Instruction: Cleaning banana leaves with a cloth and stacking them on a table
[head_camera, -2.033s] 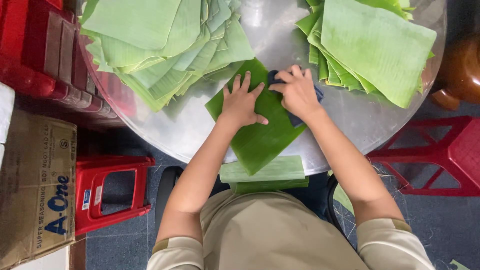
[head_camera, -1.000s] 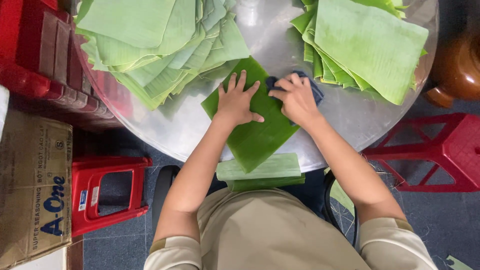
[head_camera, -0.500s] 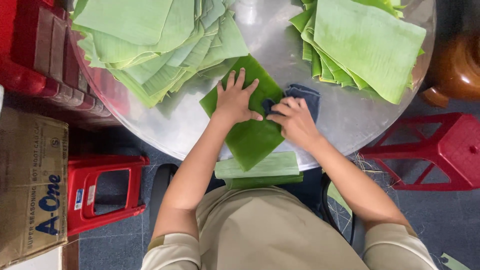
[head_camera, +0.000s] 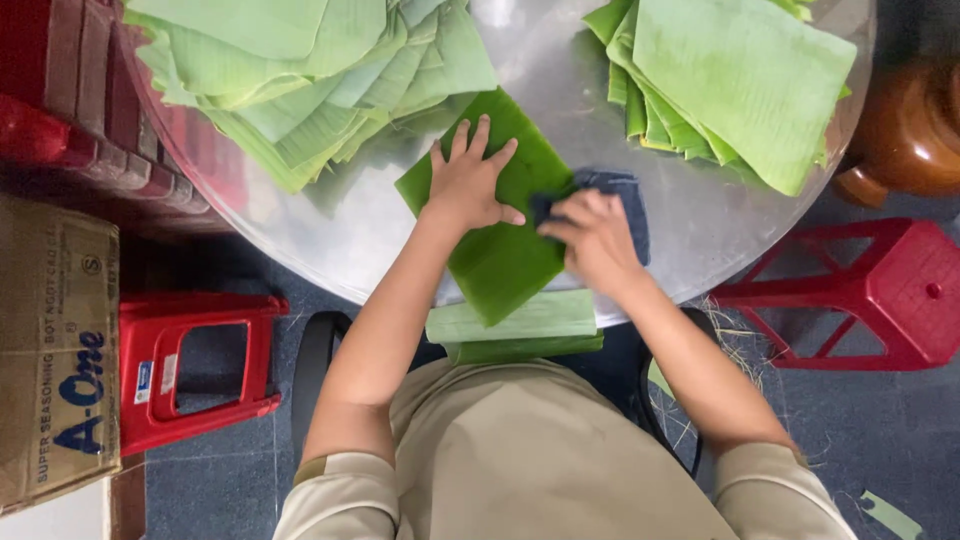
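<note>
Round metal table (head_camera: 690, 230) bearing banana leaves: the left hand (head_camera: 470, 180), fingers spread wide, presses flat on a dark green leaf (head_camera: 500, 260) at the table's near edge, while the right hand (head_camera: 595, 235), just beside it, grips a dark blue cloth (head_camera: 625, 190) against that leaf's right side.

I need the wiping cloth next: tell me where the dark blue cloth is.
In the head view, the dark blue cloth lies on the round metal table under the right hand, at the right edge of the dark green leaf.
</note>
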